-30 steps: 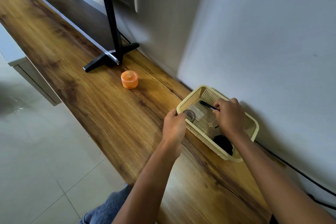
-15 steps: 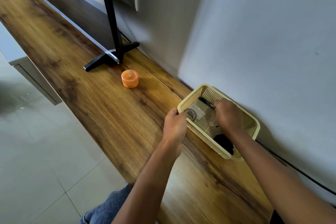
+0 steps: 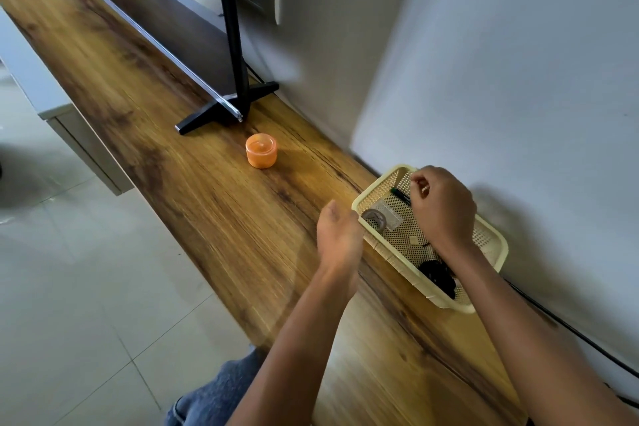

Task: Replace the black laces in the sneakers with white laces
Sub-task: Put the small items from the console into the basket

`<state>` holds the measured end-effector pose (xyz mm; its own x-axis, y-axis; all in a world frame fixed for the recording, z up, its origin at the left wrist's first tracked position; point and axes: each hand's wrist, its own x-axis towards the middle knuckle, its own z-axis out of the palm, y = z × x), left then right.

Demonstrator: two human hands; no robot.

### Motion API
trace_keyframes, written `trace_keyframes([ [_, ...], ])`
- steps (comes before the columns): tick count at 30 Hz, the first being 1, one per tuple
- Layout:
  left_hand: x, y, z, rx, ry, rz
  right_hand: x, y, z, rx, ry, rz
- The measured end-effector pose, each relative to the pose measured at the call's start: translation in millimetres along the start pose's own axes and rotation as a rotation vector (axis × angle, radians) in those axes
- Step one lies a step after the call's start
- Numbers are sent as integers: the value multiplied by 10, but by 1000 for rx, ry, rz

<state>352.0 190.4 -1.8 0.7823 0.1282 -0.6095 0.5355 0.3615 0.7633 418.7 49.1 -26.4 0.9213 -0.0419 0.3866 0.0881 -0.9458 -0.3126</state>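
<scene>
Wooden shelf [image 3: 214, 204] along grey wall: yellow basket [image 3: 491, 239] as landmark.
Change: my left hand [image 3: 340, 235] has let go of the basket's near rim, fingers now loose, holding nothing; my right hand [image 3: 441, 207] has lifted inside the basket, fingers curled, contents hidden. Black bundle [image 3: 436, 275], perhaps laces, lies in the basket's near end; sneakers and white laces unseen. Orange jar [image 3: 261, 151] and stand foot [image 3: 224, 107] beyond the basket, clear of reach.

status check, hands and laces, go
Left hand open beside basket. Right hand curled over basket, contents of grip unclear. No sneakers or white laces in view.
</scene>
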Motion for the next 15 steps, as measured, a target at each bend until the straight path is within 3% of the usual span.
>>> trace_keyframes([
  [4, 39, 66, -114, -156, 284, 77, 95, -410, 7, 175, -74, -178],
  [8, 83, 129, -258, -266, 380, 85, 100, -864, 227, 278, -174, -284],
  [15, 203, 209, -484, -348, 528, 42, 221, -1436, 770, 40, -434, -405],
])
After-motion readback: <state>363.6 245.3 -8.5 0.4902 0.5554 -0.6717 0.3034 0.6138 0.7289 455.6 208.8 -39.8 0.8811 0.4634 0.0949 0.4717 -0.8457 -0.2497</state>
